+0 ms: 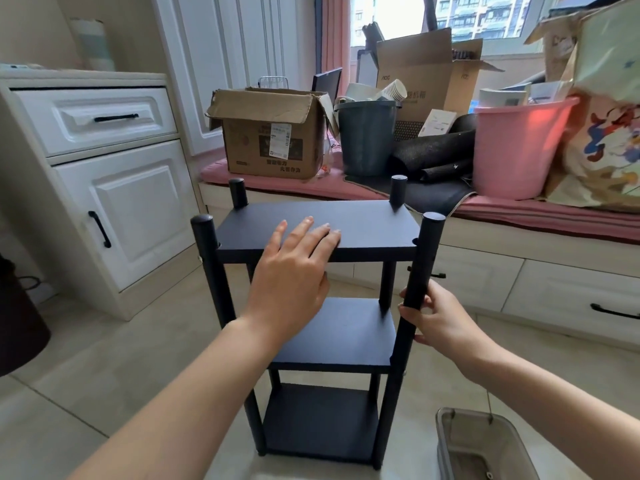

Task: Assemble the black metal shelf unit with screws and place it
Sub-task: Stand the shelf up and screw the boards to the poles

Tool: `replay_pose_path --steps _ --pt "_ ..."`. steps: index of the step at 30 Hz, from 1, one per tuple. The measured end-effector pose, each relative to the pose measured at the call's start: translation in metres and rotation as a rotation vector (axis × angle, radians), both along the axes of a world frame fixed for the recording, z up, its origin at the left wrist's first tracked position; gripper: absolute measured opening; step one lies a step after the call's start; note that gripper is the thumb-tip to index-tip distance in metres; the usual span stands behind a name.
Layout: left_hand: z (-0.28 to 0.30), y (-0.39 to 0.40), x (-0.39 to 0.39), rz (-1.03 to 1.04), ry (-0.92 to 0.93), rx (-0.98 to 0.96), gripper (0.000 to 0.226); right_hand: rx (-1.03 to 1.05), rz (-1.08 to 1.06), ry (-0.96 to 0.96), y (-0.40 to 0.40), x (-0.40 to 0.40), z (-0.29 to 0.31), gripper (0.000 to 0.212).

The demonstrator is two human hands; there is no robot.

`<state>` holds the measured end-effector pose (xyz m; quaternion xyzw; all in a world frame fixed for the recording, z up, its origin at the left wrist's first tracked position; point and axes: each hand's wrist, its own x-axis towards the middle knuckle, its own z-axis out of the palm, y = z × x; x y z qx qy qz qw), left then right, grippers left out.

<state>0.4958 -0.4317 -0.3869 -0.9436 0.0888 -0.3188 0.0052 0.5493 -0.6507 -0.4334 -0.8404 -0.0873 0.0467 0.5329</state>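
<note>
Now the black three-tier shelf unit (311, 306) stands upright on the pale tiled floor (104, 375), just in front of a window seat with a pink cushion (519, 209). Its four round posts rise a little above the top shelf (363, 223). The left hand (294, 271) lies flat on that top shelf near its front edge, fingers straight and spread, holding nothing. The right hand (436, 317) has its grip curled round the front right post (420, 271), between the top and middle shelves.

By its look the unit is stiff and fairly light for its height, but tall and narrow, so likely to tip if pushed high up. The posts seem the safest hold, one in each hand below the top shelf; the smooth dark finish may slip in a loose grip, and any screw not yet tight could let a shelf rack.

Around it: a white cabinet (114, 188) with black handles at left, cardboard boxes (270, 133), a grey bin (367, 136) and a pink bucket (512, 147) on the seat, and a small grey tray (485, 445) on the floor at lower right.
</note>
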Motion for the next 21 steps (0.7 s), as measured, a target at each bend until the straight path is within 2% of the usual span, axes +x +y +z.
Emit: replay_pose_path --steps 4,7,11,16,19,21 --pt "-0.001 -0.01 0.013 0.012 -0.056 -0.055 0.055 -0.065 0.024 -0.035 0.002 -0.012 0.004 0.015" --pt "-0.004 -0.006 0.025 -0.04 -0.09 -0.157 0.052 -0.105 0.014 -0.066 0.002 -0.02 0.003 0.018" --pt "-0.005 0.0 0.04 -0.126 -0.062 -0.248 0.053 -0.181 0.027 -0.121 0.003 -0.03 -0.004 0.024" --pt "-0.007 -0.005 0.046 -0.125 -0.031 -0.352 0.063 -0.244 0.022 -0.131 0.005 -0.029 -0.004 0.017" --pt "-0.008 -0.012 0.04 -0.121 -0.048 -0.52 0.075 -0.268 0.029 -0.126 0.007 -0.025 -0.001 0.014" --pt "-0.006 -0.02 0.032 -0.129 -0.117 -0.786 0.073 -0.263 0.033 -0.115 0.007 -0.021 0.002 0.013"
